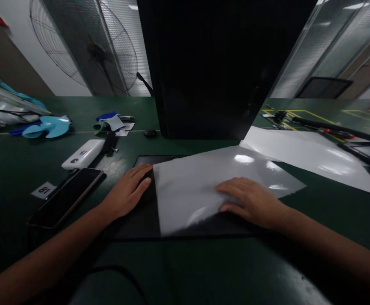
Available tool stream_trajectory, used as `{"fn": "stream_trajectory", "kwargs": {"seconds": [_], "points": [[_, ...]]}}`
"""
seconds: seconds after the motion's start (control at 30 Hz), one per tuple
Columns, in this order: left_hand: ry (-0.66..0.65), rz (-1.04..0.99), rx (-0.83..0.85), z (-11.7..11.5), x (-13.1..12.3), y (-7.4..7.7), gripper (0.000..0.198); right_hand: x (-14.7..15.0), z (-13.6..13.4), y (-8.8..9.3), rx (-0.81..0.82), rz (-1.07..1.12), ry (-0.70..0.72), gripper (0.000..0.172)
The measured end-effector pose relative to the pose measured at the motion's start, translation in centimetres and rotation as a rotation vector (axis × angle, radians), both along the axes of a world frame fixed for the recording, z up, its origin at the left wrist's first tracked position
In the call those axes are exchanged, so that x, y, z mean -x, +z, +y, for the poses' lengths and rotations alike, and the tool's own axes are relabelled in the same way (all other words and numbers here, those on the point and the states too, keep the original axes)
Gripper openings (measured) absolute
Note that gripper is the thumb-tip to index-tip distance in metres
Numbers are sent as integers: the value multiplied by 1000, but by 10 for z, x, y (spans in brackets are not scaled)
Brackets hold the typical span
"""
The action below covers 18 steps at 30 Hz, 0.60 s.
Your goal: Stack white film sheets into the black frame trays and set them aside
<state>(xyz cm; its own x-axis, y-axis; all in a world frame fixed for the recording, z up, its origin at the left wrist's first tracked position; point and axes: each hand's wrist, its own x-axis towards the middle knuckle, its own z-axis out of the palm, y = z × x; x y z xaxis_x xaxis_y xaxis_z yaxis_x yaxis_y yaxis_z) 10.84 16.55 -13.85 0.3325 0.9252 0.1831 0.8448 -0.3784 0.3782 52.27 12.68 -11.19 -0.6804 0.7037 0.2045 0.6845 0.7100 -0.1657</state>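
A glossy white sheet [191, 186] lies over a flat black panel [140, 220] on the dark green table [204, 271]. My left hand [129, 190] rests flat, fingers stretched out, on the panel's bare left part, fingertips at the sheet's left edge. My right hand [251, 201] lies palm down on the sheet's lower right area, fingers extended and pressing it flat. Neither hand grips anything.
A black phone [67, 197] and a white power bank [83, 154] lie left of the panel, by a paper tag [44, 190]. A big black upright box [216, 67] stands behind. Another white sheet [315, 159] lies at right; blue fan blades [48, 126] and a fan [86, 46] at far left.
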Motion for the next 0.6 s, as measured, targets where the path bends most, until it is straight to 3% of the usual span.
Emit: {"fn": "stream_trajectory", "kwargs": {"seconds": [0.1,0.23,0.4,0.47,0.6], "points": [[40,-65,34,0,2,-1,82,23,-16,2,159,-62,74,69],[28,-1,62,3,0,0,98,35,-32,4,268,-24,150,87],[81,-65,90,6,0,1,92,23,-26,4,289,52,341,80],[107,-90,91,8,1,0,84,7,-12,3,208,97,271,70],[113,-99,77,11,4,-2,70,-45,32,-6,-16,131,-68,58]]}}
